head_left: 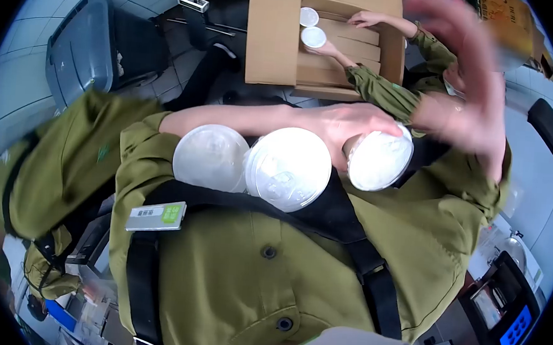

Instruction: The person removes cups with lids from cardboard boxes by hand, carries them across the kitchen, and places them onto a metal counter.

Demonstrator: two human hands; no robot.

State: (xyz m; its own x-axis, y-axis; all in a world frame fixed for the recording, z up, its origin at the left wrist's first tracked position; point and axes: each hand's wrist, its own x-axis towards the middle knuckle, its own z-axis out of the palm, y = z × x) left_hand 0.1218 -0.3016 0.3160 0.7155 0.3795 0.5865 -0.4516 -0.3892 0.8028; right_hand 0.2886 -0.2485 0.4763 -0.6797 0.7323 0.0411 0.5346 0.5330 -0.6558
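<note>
My left forearm lies across my chest, and my left hand [340, 129] grips a tilted white lidded cup [381, 159] around its side. Two more cups with clear round lids, a left lidded cup [207, 158] and a middle lidded cup [290, 167], sit between that forearm and my olive shirt. My right hand [453, 69] is raised at the upper right, strongly blurred by motion. Its fingers are smeared, and nothing can be made out in them.
Ahead, a co-worker's hands reach over an open cardboard box [273, 41]; one holds a lidded cup [313, 38], beside another cup [308, 16]. A grey bin [83, 47] stands left. Another olive sleeve [59, 164] is close on the left. A device with a blue screen [515, 330] is lower right.
</note>
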